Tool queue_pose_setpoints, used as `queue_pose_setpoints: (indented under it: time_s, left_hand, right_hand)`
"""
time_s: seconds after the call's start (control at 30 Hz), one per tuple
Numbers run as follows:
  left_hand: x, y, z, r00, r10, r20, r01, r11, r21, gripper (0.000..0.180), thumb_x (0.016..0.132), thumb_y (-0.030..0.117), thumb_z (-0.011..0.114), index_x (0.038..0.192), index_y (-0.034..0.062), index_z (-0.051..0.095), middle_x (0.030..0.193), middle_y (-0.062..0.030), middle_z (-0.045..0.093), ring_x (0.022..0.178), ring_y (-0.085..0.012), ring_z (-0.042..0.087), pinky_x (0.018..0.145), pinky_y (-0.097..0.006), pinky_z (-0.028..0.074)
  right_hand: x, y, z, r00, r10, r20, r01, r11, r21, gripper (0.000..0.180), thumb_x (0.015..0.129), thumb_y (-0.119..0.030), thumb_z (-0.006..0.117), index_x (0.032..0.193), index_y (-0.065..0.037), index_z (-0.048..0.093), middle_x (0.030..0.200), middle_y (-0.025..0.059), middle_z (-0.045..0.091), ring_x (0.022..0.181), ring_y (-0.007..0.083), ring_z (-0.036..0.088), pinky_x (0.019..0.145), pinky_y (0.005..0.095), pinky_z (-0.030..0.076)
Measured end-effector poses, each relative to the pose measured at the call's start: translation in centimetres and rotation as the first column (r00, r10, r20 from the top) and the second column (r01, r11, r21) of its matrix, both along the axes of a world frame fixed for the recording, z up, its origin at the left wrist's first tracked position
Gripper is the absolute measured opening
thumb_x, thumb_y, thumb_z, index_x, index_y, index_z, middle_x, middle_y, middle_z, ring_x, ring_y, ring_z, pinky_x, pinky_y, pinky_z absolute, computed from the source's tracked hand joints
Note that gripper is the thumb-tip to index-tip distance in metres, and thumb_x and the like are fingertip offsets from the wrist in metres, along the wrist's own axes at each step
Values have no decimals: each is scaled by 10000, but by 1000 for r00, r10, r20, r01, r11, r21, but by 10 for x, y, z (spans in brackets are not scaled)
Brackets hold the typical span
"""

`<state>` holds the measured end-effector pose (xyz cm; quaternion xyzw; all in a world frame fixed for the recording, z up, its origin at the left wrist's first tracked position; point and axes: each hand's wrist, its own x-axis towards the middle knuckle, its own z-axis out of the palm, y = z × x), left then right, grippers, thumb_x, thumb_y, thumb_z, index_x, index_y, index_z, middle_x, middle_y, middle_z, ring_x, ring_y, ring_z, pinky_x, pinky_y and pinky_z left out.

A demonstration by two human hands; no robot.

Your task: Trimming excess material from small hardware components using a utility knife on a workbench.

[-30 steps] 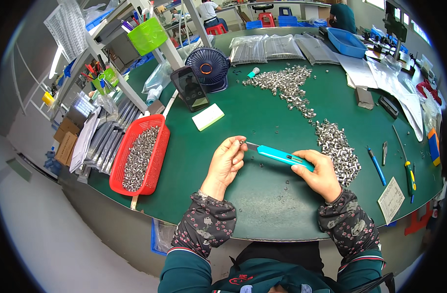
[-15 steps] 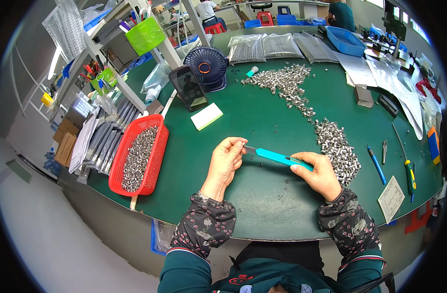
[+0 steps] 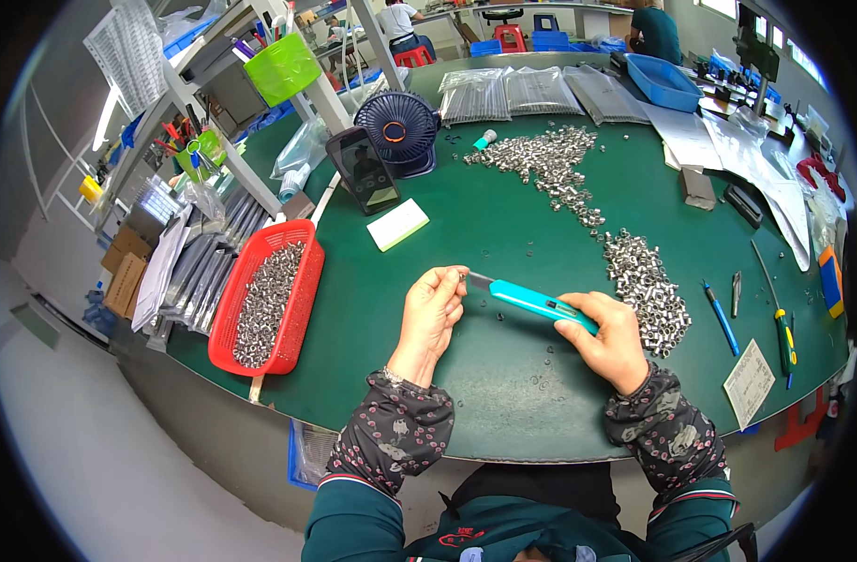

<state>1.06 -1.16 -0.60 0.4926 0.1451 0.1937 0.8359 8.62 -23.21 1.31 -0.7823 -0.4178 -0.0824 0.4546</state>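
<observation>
My right hand (image 3: 608, 339) is closed round the handle of a turquoise utility knife (image 3: 531, 299), its blade pointing left. Thumb and fingers of my left hand (image 3: 430, 314) pinch a tiny piece right at the blade tip; mostly covered by the fingertips, it looks like a small metal part. To the right of my right hand lies a pile of small silver metal rings (image 3: 646, 290), with a second loose pile (image 3: 545, 159) farther back. Left of my left hand, a red plastic basket (image 3: 313, 272) holds many similar metal pieces. Small dark scraps lie on the green table (image 3: 503, 403) beneath the knife.
A phone (image 3: 363, 170) leans by a dark blue fan (image 3: 396, 131), with a note pad (image 3: 397, 225) in front. On the right lie a blue pen-like tool (image 3: 721, 317), a screwdriver (image 3: 785, 337) and a paper label (image 3: 750, 385). Bagged tubes (image 3: 475, 95) line the back; two people sit beyond.
The knife and my right hand have shifted very slightly left. My left hand keeps its pinch in nearly the same place.
</observation>
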Motion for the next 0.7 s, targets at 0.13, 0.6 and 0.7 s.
queue_pose_setpoints:
  time_s: [0.13,0.6,0.7]
  left_hand:
    - [1,-3,1,1000,-5,4,5,1000,29,170,847,163,532,896,1,545,670,-7,489,459,-14,326,386,-143,236]
    - [1,-1,-1,999,-45,-29,44,999,-29,170,864,185,500,876,19,535,688,-9,477,458,-26,315,374,-143,233]
    - [0,2,-1,999,-55,-3,54,997,-55,164,870,188,487,879,31,532,704,-11,480,456,-29,310,358,-142,223]
  right_hand:
    - [1,-1,-1,992,41,-122,-41,999,4,264,709,-240,635,903,-61,619,671,96,554,569,244,540,524,328,423]
    - [0,-2,8,987,-113,111,104,990,91,245,682,-175,651,889,-59,592,625,92,482,521,252,507,470,333,396]
    - [0,-1,4,994,-67,85,63,997,43,247,688,-191,650,892,-62,599,627,94,495,519,252,507,476,333,401]
